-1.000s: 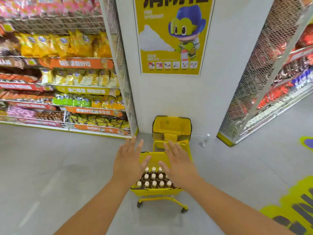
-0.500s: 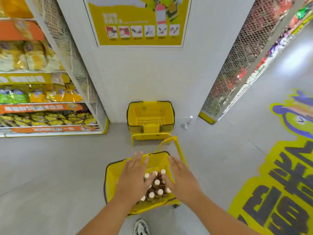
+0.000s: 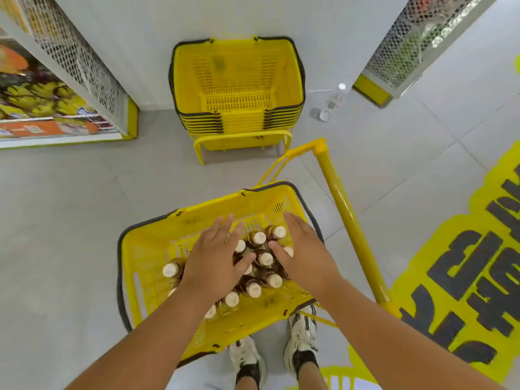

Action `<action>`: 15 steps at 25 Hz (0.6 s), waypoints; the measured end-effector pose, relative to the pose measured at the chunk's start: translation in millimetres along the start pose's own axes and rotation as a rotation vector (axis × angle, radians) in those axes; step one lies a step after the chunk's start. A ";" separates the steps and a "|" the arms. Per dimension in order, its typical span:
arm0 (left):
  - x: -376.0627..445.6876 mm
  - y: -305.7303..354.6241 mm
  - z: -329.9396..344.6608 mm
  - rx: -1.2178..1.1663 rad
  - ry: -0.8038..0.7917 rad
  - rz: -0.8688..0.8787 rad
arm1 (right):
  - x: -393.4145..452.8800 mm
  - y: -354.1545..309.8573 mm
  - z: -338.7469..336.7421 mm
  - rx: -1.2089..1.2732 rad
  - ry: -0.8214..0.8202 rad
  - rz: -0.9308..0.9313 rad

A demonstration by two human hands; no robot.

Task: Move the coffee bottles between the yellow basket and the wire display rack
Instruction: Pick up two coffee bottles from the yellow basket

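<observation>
A yellow basket (image 3: 157,243) with a dark rim stands on the floor just in front of my feet. Several brown coffee bottles (image 3: 264,258) with cream caps stand upright inside it. My left hand (image 3: 216,260) hovers flat over the left bottles, fingers straight and spread. My right hand (image 3: 304,249) is over the right bottles, fingers extended, thumb near a cap. Neither hand grips a bottle. Both hands hide some bottles. The basket's long yellow pull handle (image 3: 349,218) rises to the right.
A stack of empty yellow baskets (image 3: 239,88) stands against the white wall ahead. Wire mesh shelving (image 3: 81,60) with snack bags flanks the left, another mesh rack (image 3: 416,40) the right. A clear bottle (image 3: 334,98) lies on the floor. Yellow floor graphic (image 3: 464,263) at right.
I have stepped closer and my view has tilted down, so the basket now lies right below me. Both hands have lowered toward the bottle caps, still spread.
</observation>
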State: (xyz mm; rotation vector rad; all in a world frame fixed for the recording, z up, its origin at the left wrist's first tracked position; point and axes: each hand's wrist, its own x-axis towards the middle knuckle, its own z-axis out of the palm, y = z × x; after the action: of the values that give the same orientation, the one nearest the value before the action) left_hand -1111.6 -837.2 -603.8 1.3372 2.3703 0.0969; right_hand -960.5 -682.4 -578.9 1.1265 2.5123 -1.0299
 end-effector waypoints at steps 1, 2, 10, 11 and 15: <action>6.8 -3.8 14.3 -0.011 -0.015 -0.008 | 7.9 7.5 13.5 0.012 -0.008 0.015; 15.1 -6.6 28.3 -0.027 -0.038 -0.014 | 16.6 16.1 27.2 0.028 -0.011 0.029; 68.4 -7.1 80.1 -0.092 -0.192 -0.012 | 60.7 58.7 86.0 0.190 -0.008 0.195; 72.4 -7.3 83.5 -0.102 -0.210 -0.016 | 63.7 61.1 89.3 0.207 -0.011 0.210; 87.5 -10.1 100.4 -0.312 -0.298 -0.043 | 77.1 65.0 101.2 0.309 -0.052 0.275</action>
State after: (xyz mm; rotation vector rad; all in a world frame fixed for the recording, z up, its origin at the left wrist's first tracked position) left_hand -1120.4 -783.9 -726.0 1.0701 2.0349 0.2283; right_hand -976.5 -675.3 -720.7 1.4562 2.1276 -1.3744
